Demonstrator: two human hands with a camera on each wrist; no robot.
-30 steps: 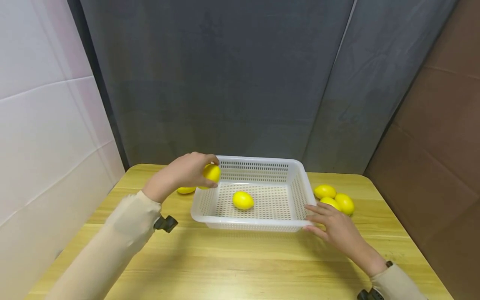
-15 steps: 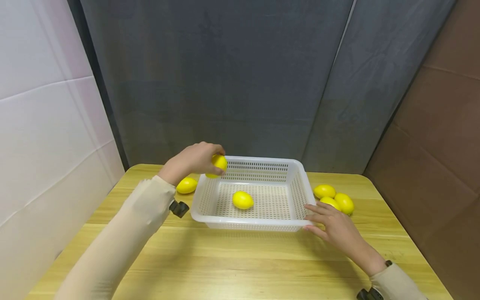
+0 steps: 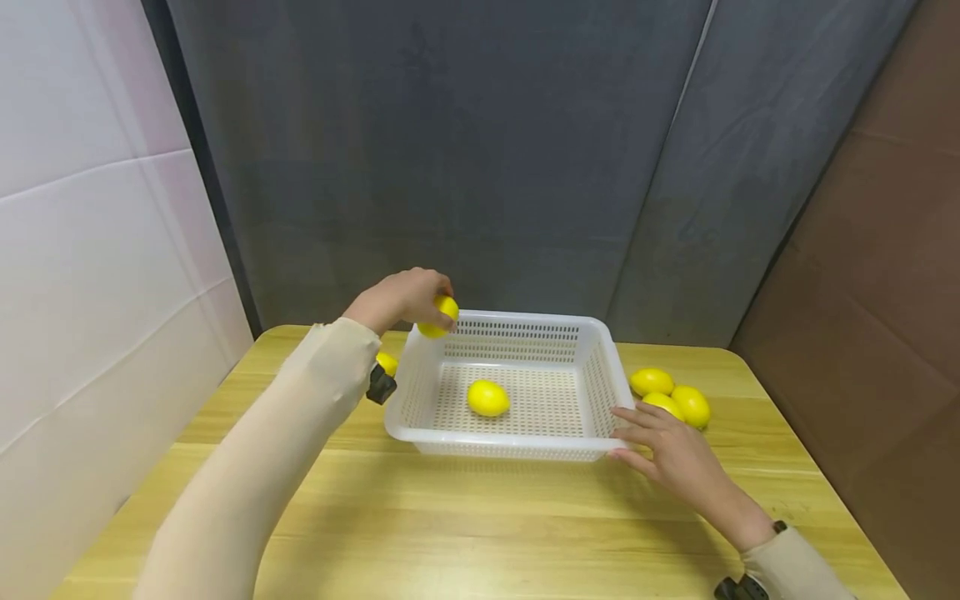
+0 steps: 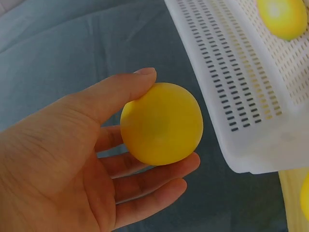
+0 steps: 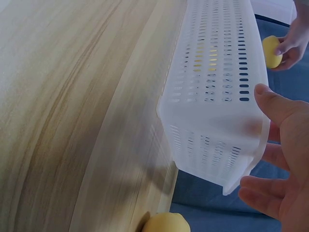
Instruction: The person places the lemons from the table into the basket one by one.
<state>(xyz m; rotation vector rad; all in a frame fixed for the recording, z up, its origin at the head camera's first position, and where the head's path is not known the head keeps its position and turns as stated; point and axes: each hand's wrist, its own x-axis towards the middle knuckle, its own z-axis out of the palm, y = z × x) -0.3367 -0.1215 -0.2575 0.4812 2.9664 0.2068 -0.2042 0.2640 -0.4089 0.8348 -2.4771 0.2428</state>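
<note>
My left hand (image 3: pixel 408 298) holds a yellow lemon (image 3: pixel 438 318) above the back left corner of a white slotted plastic basket (image 3: pixel 510 444). In the left wrist view, thumb and fingers grip the held lemon (image 4: pixel 161 123), outside the basket's rim in that view. One lemon (image 3: pixel 488 398) lies on the basket's floor. Another lemon (image 3: pixel 387 363) sits on the table left of the basket, partly hidden by my forearm. My right hand (image 3: pixel 670 452) rests with fairly straight fingers on the basket's front right corner; the right wrist view shows its thumb (image 5: pixel 273 104) against the rim.
Several lemons (image 3: pixel 688 406) are clustered on the wooden table (image 3: pixel 465 517) just right of the basket. A dark grey cloth (image 3: pixel 450 150) hangs behind the table. White sheeting (image 3: pixel 105 250) stands at the left, a brown panel (image 3: pixel 870 333) at the right.
My left hand has carried its lemon up and away, slightly rightward, toward the basket's back left corner. The right hand, the basket and the lemon inside have stayed put.
</note>
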